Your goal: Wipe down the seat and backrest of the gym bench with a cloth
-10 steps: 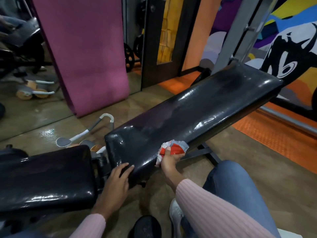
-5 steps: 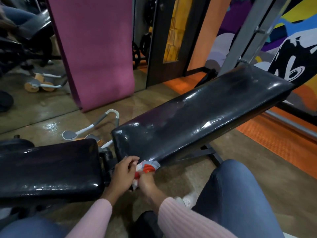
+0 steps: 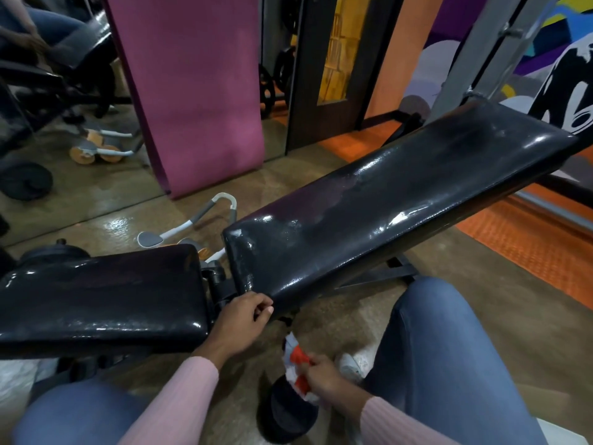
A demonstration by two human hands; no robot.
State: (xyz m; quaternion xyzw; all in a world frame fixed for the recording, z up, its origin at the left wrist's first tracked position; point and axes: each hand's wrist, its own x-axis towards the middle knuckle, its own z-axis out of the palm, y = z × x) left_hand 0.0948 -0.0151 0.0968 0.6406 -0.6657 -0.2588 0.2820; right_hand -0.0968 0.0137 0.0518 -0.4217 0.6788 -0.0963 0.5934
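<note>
Red-and-white cloth [image 3: 297, 369], bunched, is clenched in the right hand [image 3: 322, 379], held low below the near corner of the backrest pad [image 3: 378, 220], off the vinyl and not touching the bench. Left hand [image 3: 247, 313] sits at that same near corner, fingers curled, thumb side against the pad's lower edge; looks loosely closed on nothing, more bracing than gripping.

Outward from there: seat pad [image 3: 99, 293] lies left of the backrest's low end, across a short gap w/ the black hinge bracket [image 3: 218, 281] between them. Person's knees in jeans sit near side of the bench. Beyond the backrest's low end, on the floor, a grey-white ab roller [image 3: 192, 223]; further off, a pink mat [image 3: 192, 91] stands against the mirror.

Step in hand, as I read it: a pause btwn strokes, cloth lifted away, prob. being regripped or refolded. Backrest shows dull streaky patches mid-pad, so wiping there seems only partly done; seat looks glossy but can't tell if it's been wiped.

Next move calls for bringing the cloth up onto a pad face, flat not balled, w/ left hand steadying.

Backrest long axis runs from its low end near the hinge up and away to the right, high end toward the mural wall [image 3: 545, 43]. Seat is roughly level, long axis continuing left.
</note>
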